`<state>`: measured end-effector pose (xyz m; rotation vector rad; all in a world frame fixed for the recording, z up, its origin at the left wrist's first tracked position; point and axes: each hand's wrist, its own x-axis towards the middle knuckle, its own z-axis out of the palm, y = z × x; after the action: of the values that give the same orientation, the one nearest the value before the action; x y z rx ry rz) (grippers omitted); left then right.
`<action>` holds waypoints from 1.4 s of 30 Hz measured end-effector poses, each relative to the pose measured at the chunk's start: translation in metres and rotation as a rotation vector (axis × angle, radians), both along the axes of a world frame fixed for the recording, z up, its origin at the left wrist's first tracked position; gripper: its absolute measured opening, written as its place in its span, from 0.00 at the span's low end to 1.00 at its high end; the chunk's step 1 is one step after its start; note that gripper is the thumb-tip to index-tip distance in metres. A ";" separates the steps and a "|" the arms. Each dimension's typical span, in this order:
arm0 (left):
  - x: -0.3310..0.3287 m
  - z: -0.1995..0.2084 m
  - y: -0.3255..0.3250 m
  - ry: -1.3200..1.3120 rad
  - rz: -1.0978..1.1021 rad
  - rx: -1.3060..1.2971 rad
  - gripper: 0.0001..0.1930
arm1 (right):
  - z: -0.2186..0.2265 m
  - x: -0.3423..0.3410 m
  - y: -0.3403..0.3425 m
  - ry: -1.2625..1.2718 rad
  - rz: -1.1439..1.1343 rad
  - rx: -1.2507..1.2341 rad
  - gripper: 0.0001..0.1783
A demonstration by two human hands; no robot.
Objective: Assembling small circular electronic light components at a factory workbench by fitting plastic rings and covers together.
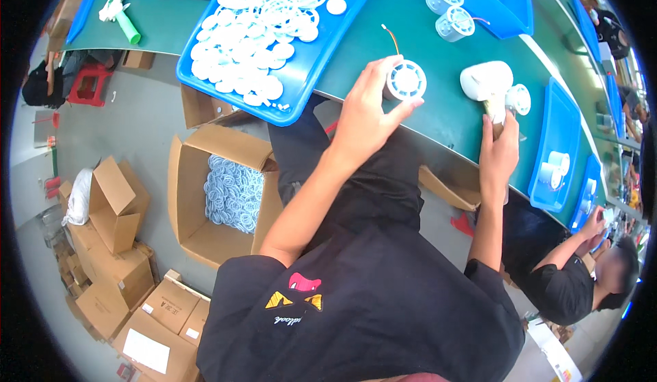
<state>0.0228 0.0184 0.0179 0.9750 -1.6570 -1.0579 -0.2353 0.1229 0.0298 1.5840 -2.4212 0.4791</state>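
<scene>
My left hand [366, 112] holds a small white round motor-like housing [406, 80] between thumb and fingers. Its spoked, slotted end faces up, and a thin orange wire [391, 38] sticks out at the far side. My right hand [498, 153] is wrapped round the handle of what looks like a white-headed mallet [486, 80], apart from the housing and to its right. Both hands are over the near edge of the green worktable [431, 119]. Two similar white housings [454, 24] with wires stand farther back on the table.
A blue tray [301, 101] heaped with white rings and discs lies at left. Beyond it rests a green-handled tool [126, 26]. Blue trays [547, 142] line the right side. An open carton [188, 228] of pale blue rings stands on the floor. A co-worker [568, 283] sits at right.
</scene>
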 end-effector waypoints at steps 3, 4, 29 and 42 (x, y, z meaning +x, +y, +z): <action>0.010 -0.004 -0.005 -0.072 0.016 -0.116 0.35 | 0.019 0.011 -0.004 -0.642 0.097 -0.088 0.19; 0.009 -0.002 -0.005 -0.078 0.014 -0.112 0.35 | 0.034 0.019 0.002 -0.965 0.096 -0.096 0.18; -0.002 -0.008 -0.001 -0.109 0.022 -0.110 0.49 | 0.075 0.033 -0.013 -1.012 0.140 0.109 0.22; 0.003 -0.003 -0.015 0.018 -0.146 0.121 0.51 | 0.133 0.022 -0.067 -0.805 0.292 0.440 0.21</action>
<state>0.0263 0.0030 0.0154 0.9299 -1.6852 -1.2738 -0.2132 0.0560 0.1633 2.2928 -3.0284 0.8028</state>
